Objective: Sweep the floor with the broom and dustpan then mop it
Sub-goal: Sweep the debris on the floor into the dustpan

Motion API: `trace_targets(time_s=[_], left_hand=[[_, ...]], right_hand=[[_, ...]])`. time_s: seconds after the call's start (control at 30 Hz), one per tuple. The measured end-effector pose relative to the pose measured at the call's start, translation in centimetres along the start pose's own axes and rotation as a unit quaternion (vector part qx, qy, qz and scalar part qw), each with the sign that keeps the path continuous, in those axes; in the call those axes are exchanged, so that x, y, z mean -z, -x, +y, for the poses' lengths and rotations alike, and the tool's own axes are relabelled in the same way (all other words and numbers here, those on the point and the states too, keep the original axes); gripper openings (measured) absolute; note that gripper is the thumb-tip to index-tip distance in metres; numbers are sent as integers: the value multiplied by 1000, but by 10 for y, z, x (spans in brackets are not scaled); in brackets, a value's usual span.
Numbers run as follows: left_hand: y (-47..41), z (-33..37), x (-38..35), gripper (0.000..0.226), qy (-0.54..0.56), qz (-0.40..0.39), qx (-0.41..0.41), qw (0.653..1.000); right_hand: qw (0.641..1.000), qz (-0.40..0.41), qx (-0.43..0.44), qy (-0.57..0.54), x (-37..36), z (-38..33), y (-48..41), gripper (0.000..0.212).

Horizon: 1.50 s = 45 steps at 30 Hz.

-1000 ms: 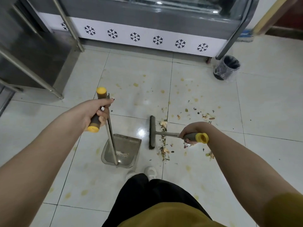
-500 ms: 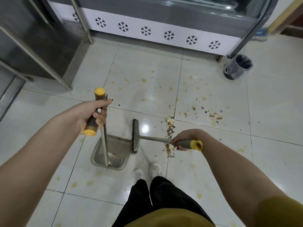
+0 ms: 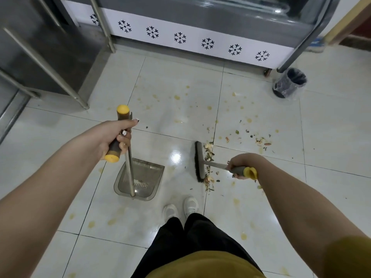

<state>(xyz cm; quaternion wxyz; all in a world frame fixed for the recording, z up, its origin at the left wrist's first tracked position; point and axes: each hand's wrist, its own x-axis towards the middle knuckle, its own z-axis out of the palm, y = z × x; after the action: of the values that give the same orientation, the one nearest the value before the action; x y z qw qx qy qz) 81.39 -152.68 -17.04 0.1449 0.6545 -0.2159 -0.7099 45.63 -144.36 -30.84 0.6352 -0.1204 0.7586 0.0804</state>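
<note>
- The left hand (image 3: 115, 135) is wrapped firmly round the grey-and-yellow grip of the dustpan (image 3: 149, 173) pole, holding the pan flat on the floor (image 3: 180, 83), near and left of centre.
- The right hand (image 3: 239, 163) is curled round the handle of the broom (image 3: 199, 162), bristles down on the tile seam.
- And there's the change: half a second ago the broom head was right at the pan's lip; now it has swung back out to the right, well apart from the pan.
- A few pale crumbs show in the pan, so that stroke looks to have delivered.
- A line of scraps (image 3: 208, 155) sits just right of the bristles, with more litter (image 3: 259, 140) further right.
- Sweeping looks far from finished; the yellow stains (image 3: 176, 97) await the mop.
</note>
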Motion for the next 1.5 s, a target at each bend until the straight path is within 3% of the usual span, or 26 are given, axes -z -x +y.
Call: trace_targets(time_s=[0.17,0.37,0.5,0.7,0.9,1.0,1.27,1.5], left_hand=[[-1,-1,-6,36,-2,-13,12,1000],[-1,-8,-21,35,-18,-20,19,999],[2,-13,-31,33,-22,-18,18,999],[5,-21,-54,34,-23,-18,24,999],[7,-36,-90,34,-17,-10,24,1000],[9,-41,-113,35,-14,-7,24,1000],[16,-47,-162,33,-8,-1,15,1000],[21,-39,-199,34,-16,-5,-1,1000]], right_hand=[[999,0,6,35,4,17,8,25],[996,-93,-5,3,1,36,12,15],[989,-134,-25,64,-15,42,1,18],[996,-60,-47,53,23,72,2,17],[997,13,13,78,74,94,16,16],[994,10,28,101,93,110,16,16],[997,-67,9,32,117,144,-5,17],[999,-44,25,-7,149,158,-7,14]])
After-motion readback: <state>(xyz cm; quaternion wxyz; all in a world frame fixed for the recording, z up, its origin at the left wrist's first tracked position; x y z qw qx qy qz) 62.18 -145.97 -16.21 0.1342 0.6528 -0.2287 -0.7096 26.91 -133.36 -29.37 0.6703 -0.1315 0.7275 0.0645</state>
